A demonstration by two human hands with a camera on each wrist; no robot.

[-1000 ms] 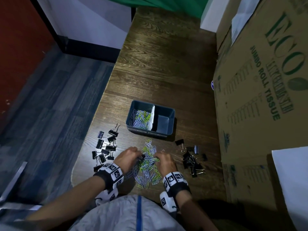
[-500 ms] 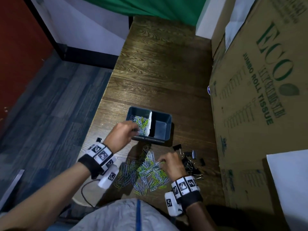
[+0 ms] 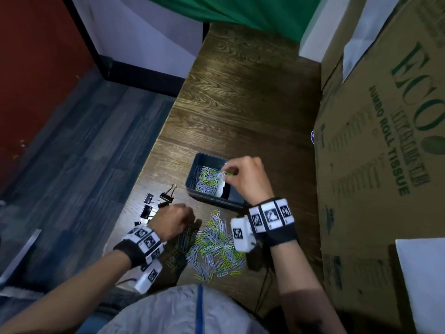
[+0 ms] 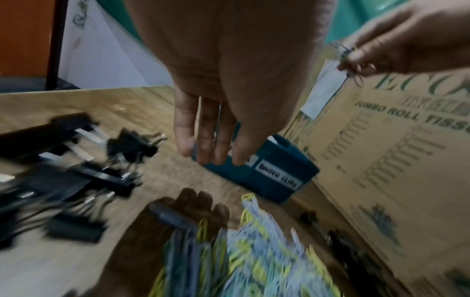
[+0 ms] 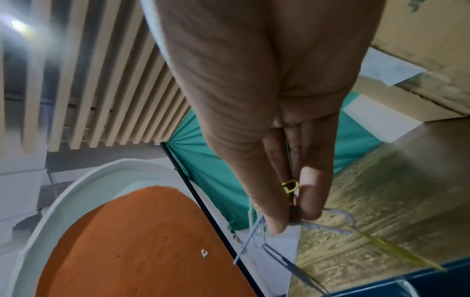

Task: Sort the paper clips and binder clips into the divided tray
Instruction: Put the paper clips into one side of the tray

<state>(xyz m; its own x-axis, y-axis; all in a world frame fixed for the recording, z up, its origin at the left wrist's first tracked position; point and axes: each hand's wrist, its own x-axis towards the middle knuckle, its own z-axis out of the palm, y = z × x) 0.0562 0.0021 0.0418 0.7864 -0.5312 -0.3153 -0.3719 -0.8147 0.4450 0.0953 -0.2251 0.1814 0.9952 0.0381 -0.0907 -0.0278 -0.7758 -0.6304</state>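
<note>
So since half a second ago the hands swapped jobs: my left hand was up at the tray and is now back down at the near pile, and my right hand has gone from the pile up over the tray with a fresh pinch of paper clips

Right hand is grasping a few clips between thumb and fingertips, silver and yellow-green ones sticking out both ways, held just above the white divider of the blue divided tray. Left compartment of the tray already has a layer of sorted clips in it; the right compartment is mostly hidden under my hand, what I can see of it looks dark. Its near wall has a label reading BINDER CLIPS

Left hand is released, fingers hanging loose and straight in the wrist view, holding nothing, hovering at the left edge of the loose paper clip pile on the bench

Black binder clips are scattered on the bench left of that hand, near the bench's left edge. More dark ones show to the right of the pile in the left wrist view, blurry. Big cardboard box runs along the right side
</note>
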